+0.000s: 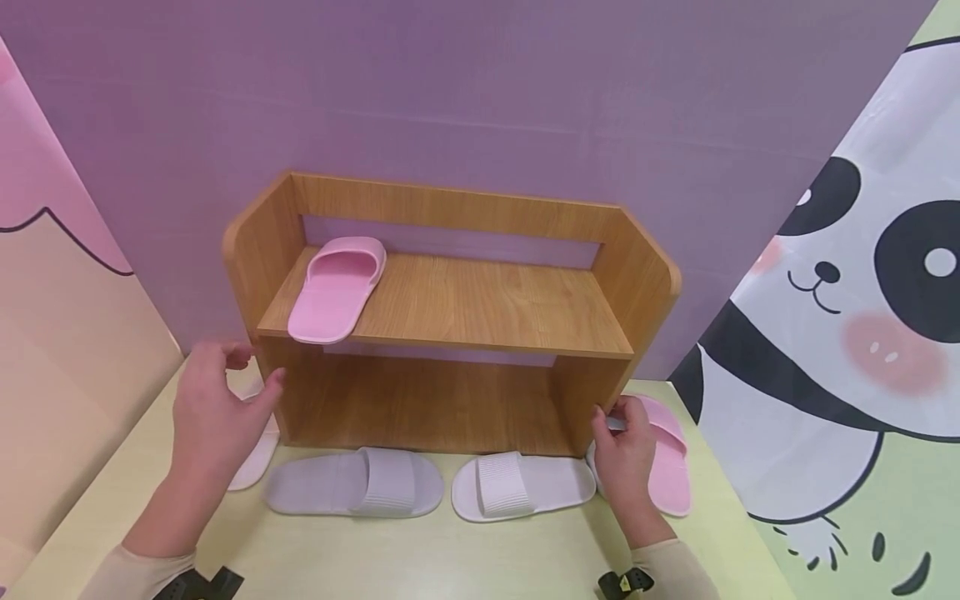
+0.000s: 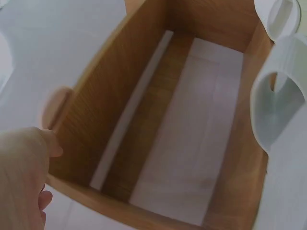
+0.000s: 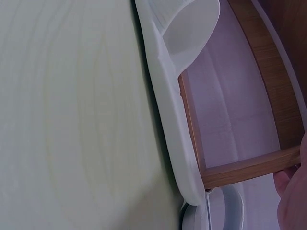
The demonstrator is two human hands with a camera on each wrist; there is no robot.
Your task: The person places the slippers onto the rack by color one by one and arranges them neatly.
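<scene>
A small wooden two-tier rack stands against the purple backdrop. On the left of its upper shelf lies a pink slipper. My left hand is beside the rack's left side panel, thumb and fingers apart; whether it touches the panel is unclear. Low on the right side panel, my right hand pinches the front edge between thumb and fingers. In front of the rack lie a pale grey slipper and a white slipper. The right wrist view shows a white slipper beside the rack's edge.
Another pink slipper lies right of my right hand, with a pale slipper partly hidden beside it. A white slipper is half covered by my left hand. A panda picture covers the right-hand wall beside the pale table.
</scene>
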